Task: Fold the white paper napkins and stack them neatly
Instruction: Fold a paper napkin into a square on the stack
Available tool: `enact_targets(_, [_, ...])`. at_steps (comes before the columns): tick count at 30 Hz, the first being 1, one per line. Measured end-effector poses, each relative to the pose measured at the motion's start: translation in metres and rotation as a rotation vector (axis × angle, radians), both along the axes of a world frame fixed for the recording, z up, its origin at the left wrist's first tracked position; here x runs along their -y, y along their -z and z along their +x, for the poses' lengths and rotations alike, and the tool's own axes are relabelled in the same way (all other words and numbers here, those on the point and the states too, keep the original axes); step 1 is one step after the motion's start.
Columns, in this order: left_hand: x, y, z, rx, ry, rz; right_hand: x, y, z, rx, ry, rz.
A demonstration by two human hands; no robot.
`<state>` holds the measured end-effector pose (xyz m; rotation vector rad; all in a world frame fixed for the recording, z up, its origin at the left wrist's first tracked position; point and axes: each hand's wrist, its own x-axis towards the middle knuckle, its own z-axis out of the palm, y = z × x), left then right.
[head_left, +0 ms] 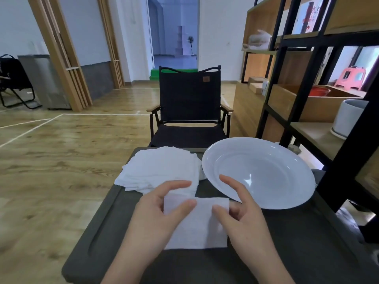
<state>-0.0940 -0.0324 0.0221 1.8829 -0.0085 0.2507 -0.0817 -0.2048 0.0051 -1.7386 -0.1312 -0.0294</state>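
Fold step under way: left hand (164,203) and right hand (235,203) each pinch far edge of napkin (196,224), lower centre. Next likely: align edges, crease, place on pile (160,169) at centre left.

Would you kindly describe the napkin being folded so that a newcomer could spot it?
On the dark table, nearest the camera, lies a single white napkin. The left hand and right hand pinch its far edge; the napkin pile lies untouched behind.
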Motion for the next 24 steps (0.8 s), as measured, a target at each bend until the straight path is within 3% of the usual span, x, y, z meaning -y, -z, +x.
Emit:
enact_targets(3, [-0.006, 0.001, 0.0, 0.017, -0.016, 0.179, 0.002, 0.0, 0.003, 0.044, -0.012, -0.041])
enact_targets(10, [-0.012, 0.003, 0.005, 0.088, -0.045, 0.27, 0.006, 0.001, 0.007, 0.091, 0.011, -0.199])
enact_targets(12, [-0.012, 0.001, 0.004, 0.09, 0.006, 0.223, 0.008, 0.0, 0.006, 0.093, 0.015, -0.172])
enact_targets(16, [-0.011, -0.004, 0.001, -0.016, 0.099, -0.086, 0.008, -0.008, 0.002, -0.011, 0.04, 0.046])
enact_targets(19, [-0.008, -0.002, 0.002, -0.098, -0.018, -0.051, 0.008, -0.011, 0.0, -0.157, 0.06, 0.073])
enact_targets(24, [-0.006, 0.012, 0.007, -0.189, -0.196, 0.382, 0.006, 0.004, 0.003, -0.202, 0.166, -0.519])
